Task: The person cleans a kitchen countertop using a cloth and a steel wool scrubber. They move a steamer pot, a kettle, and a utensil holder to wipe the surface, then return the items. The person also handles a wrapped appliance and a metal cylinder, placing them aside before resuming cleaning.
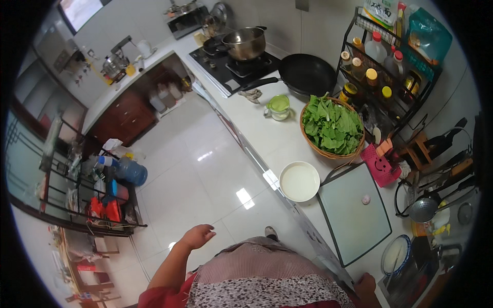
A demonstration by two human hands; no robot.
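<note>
My left hand hangs over the tiled floor with loosely bent fingers and nothing in it. At the counter's front edge, low in the picture, is my right hand; its fingers are mostly hidden. Nearest to it lies a pale cutting board with a dark rim, and on the board sits a small pinkish garlic clove or shallot. Beside the board's far left corner stands a white bowl, its inside pale. A wicker basket heaped with green leafy vegetables stands beyond.
A black frying pan stands by the gas hob, which carries a steel pot. A lidded glass cup stands nearby. Along the wall are a condiment rack, a pink holder and a blue-rimmed bowl by the sink.
</note>
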